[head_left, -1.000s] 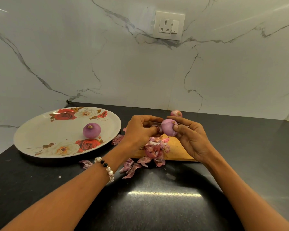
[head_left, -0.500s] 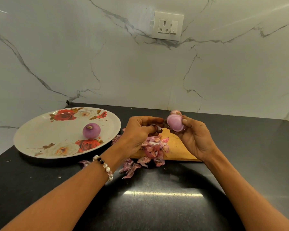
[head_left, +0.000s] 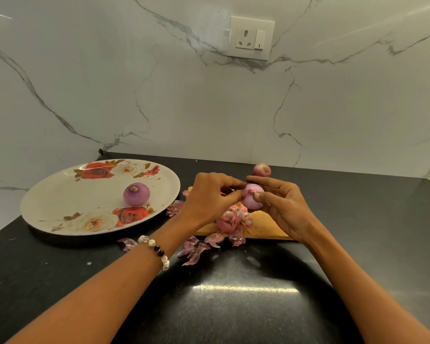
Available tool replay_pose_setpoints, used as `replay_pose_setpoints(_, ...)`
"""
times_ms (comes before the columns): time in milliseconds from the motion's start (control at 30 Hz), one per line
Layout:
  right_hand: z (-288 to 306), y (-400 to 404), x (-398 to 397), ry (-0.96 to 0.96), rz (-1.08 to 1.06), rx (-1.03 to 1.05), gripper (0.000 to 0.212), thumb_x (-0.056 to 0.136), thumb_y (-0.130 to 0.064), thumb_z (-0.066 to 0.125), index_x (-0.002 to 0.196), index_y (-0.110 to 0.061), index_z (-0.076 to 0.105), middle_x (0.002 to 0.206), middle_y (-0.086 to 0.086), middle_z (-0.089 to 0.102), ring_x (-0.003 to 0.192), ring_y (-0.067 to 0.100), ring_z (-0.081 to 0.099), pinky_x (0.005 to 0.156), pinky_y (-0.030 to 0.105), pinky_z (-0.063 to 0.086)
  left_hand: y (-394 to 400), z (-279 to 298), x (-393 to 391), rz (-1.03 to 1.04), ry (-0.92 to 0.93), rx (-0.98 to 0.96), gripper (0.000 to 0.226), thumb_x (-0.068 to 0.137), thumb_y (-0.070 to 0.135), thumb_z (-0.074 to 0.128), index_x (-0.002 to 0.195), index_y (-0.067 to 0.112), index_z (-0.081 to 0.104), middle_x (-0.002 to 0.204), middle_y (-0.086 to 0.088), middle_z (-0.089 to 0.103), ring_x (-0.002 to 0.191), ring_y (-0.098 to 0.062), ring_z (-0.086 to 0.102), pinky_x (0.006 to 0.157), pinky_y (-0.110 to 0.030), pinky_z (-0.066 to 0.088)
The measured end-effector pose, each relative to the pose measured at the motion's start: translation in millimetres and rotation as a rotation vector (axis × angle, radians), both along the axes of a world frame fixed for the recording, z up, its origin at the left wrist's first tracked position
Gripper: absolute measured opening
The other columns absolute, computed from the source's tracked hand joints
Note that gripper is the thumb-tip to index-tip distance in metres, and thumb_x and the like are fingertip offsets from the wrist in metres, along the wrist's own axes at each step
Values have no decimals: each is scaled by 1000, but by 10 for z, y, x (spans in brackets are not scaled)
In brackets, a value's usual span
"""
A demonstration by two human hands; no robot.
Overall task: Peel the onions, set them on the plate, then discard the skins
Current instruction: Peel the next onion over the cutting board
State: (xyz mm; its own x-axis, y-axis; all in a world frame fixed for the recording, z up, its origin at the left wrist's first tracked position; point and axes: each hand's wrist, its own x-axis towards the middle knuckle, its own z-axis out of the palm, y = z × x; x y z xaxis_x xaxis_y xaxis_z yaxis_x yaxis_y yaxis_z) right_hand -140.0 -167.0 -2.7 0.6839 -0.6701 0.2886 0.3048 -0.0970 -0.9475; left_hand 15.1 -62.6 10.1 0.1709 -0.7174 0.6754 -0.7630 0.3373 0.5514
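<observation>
Forearms enter from the lower left and lower right corners of the frame and converge just right of centre, both hands raised a little above a wooden cutting board (head_left: 263, 225). The right hand (head_left: 287, 207) is turned palm toward the camera, its fingers curled around a pale pink onion (head_left: 252, 197): the index finger arches over the top of it and the thumb presses on its front face. The left hand (head_left: 209, 197) shows its back to the camera, wrist bent, fingers bunched tightly with their tips meeting at the onion's left side, where they seem to pinch at the skin; what exactly lies between the tips is hidden. A beaded bracelet (head_left: 157, 252) circles the left wrist. Below the hands, a heap of pink onion skins (head_left: 231, 220) lies on the board, with more scraps spilled onto the black countertop (head_left: 233, 306) in front of it. A peeled purple onion (head_left: 136, 194) rests on the floral plate (head_left: 60, 204) at centre left. Another onion, with its skin on (head_left: 261, 170), sits on the counter just behind the hands, near the marble wall. A white wall socket (head_left: 251, 38) is mounted at the top centre.
</observation>
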Motion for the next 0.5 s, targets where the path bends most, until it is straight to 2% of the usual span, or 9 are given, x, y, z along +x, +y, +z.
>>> replay_pose_setpoints(167,-12,2,6,39,-14,-60,36,76,-1,68,112,-7,67,111,18,71,101,31,69,77,35,61,-26,-39,19,-7,-185,-62,27,82,14,72,109,8,71,92,-6,75,76,-7,65,70,-14,53)
replay_pose_setpoints(300,-11,12,8,46,-9,-92,40,72,-8,70,112,-9,67,111,15,72,102,30,70,80,34,60,-41,-61,20,14,-266,-84,27,81,12,72,107,4,72,86,-9,74,71,-16,68,67,-30,58)
replay_pose_setpoints(400,-21,22,12,41,-3,-121,39,73,-9,71,112,-10,67,109,13,73,101,30,70,83,35,59,-42,-67,1,39,-311,-87,26,81,11,73,106,3,72,86,-10,74,72,-18,68,67,-29,57)
replay_pose_setpoints(500,-18,34,34,-10,9,-117,52,66,-27,86,112,-9,69,110,15,73,103,33,69,84,34,59,-28,-49,-46,79,-337,-109,25,79,10,72,101,0,73,84,-12,74,71,-21,69,68,-28,56)
